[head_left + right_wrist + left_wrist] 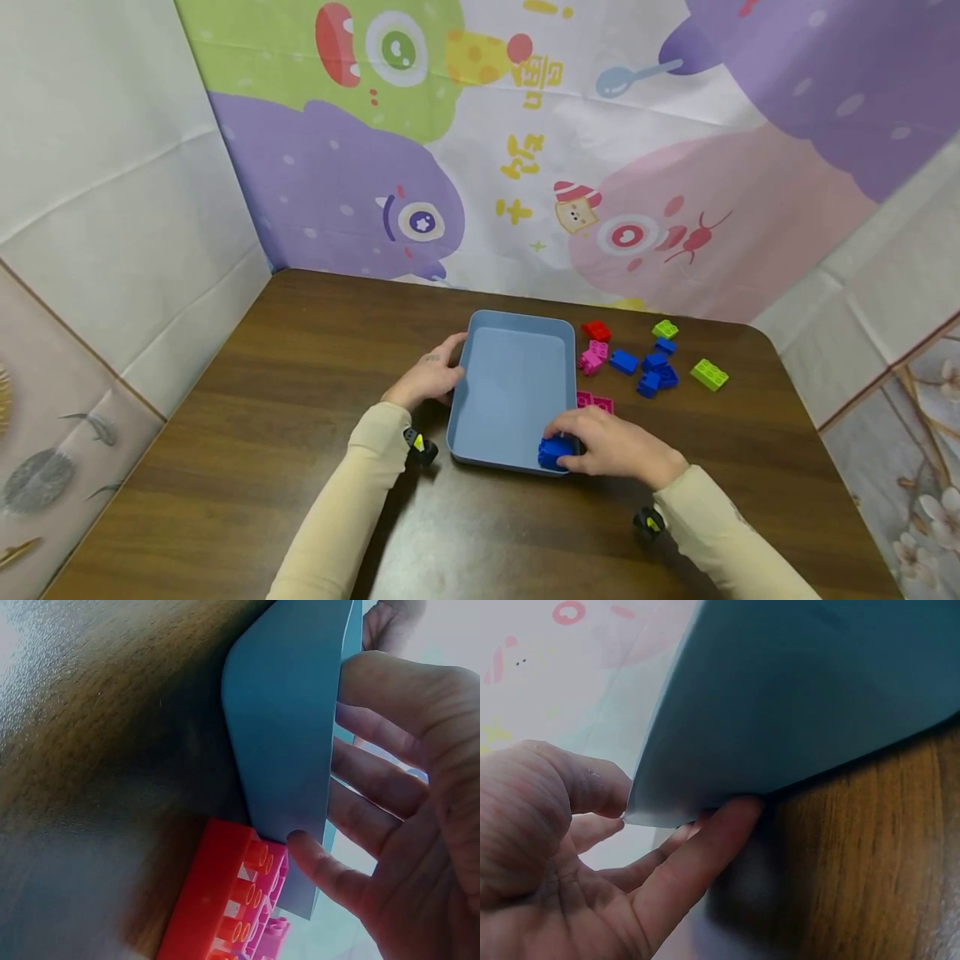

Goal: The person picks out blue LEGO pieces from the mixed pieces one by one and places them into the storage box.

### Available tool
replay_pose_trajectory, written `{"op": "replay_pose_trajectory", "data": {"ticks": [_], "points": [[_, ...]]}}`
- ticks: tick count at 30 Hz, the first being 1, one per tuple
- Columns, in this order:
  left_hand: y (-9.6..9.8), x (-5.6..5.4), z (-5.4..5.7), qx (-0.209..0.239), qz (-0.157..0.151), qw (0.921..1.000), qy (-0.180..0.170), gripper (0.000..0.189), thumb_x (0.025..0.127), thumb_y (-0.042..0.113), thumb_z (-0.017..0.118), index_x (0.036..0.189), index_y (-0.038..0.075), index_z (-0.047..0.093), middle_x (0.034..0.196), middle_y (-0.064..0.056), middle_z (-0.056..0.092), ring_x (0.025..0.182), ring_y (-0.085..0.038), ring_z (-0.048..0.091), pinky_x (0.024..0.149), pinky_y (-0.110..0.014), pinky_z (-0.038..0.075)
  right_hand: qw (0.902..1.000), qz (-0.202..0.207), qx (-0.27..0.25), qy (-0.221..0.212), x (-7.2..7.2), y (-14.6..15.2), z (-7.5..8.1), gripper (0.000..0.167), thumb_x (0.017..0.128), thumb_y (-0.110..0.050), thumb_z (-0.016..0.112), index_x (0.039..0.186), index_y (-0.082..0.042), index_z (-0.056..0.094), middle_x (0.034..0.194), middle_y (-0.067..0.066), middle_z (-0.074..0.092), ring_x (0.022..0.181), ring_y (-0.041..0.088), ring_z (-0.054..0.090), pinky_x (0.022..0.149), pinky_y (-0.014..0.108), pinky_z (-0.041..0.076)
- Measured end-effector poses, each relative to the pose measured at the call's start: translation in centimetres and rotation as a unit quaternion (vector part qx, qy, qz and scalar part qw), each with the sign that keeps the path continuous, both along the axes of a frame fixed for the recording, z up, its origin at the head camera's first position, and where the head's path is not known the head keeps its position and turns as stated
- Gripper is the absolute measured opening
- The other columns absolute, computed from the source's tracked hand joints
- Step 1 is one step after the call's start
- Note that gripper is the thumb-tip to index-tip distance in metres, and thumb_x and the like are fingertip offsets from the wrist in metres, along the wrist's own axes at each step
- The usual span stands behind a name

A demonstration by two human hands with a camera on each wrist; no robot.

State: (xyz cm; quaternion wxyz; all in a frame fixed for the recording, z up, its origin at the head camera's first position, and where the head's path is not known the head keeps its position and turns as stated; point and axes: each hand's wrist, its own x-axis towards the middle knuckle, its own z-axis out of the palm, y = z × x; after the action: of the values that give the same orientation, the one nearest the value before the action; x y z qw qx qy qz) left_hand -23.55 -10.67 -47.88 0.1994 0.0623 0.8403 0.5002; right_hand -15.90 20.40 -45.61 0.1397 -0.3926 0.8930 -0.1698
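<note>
A shallow blue-grey tray [512, 375] lies on the wooden table. My left hand [429, 377] grips its left side; in the left wrist view the thumb is at the rim and a finger [705, 855] reaches under the wall. At the tray's near right corner, my right hand [615, 446] holds a blue building brick [553, 452] between thumb and fingers, low inside the tray. From the right wrist, the fingers [371, 761] reach over the tray wall [289, 727], and the brick is hidden behind it.
Magenta bricks [600, 404] sit right against the tray's right side. Beyond them are pink bricks [593, 358], a red brick [597, 331], several blue bricks [656, 364] and lime green bricks [709, 375]. A printed cloth [495, 183] hangs behind the table [345, 325].
</note>
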Motion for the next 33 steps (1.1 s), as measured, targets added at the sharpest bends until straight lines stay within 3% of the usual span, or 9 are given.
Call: {"op": "replay_pose_trajectory", "data": {"ticks": [5,14,21,33], "points": [[0.03,0.01,-0.14,0.0,0.002,1.0,0.001,0.069,0.099,0.007,0.047,0.163,0.019,0.023,0.152,-0.026,0.043,0.099,-0.036,0.067,0.063,-0.042,0.062,0.9999,-0.001,0.01,-0.004,0.16,-0.08,0.16,0.033,0.092,-0.024,0.075,0.123,-0.012,0.07,0.125,0.004,0.07,0.112,0.023,0.063,0.1,0.048,0.053],[0.03,0.04,-0.24,-0.008,0.0,1.0,0.005,0.068,0.1,0.008,0.047,0.163,0.021,0.023,0.15,-0.025,0.045,0.105,-0.036,0.064,0.064,-0.041,0.061,0.9998,0.013,0.009,-0.01,0.18,-0.26,0.15,0.031,0.093,-0.021,0.073,0.122,-0.014,0.071,0.123,0.001,0.07,0.112,0.02,0.065,0.099,0.045,0.054],[0.0,0.05,-0.14,-0.007,0.0,1.0,0.005,0.068,0.102,0.008,0.047,0.163,0.021,0.022,0.15,-0.025,0.046,0.111,-0.038,0.062,0.066,-0.042,0.061,0.9998,0.006,0.01,-0.014,0.17,-0.17,0.33,0.03,0.093,-0.021,0.073,0.123,-0.015,0.071,0.126,0.002,0.069,0.115,0.024,0.063,0.103,0.05,0.051],[0.09,0.06,-0.15,0.005,-0.011,0.9999,0.0,0.067,0.102,0.007,0.046,0.163,0.02,0.021,0.139,-0.028,0.055,0.111,-0.04,0.065,0.067,-0.043,0.062,0.9999,0.011,0.002,-0.001,0.16,-0.09,0.28,0.028,0.094,-0.023,0.072,0.12,-0.016,0.072,0.123,0.0,0.07,0.114,0.022,0.064,0.102,0.048,0.052]]}}
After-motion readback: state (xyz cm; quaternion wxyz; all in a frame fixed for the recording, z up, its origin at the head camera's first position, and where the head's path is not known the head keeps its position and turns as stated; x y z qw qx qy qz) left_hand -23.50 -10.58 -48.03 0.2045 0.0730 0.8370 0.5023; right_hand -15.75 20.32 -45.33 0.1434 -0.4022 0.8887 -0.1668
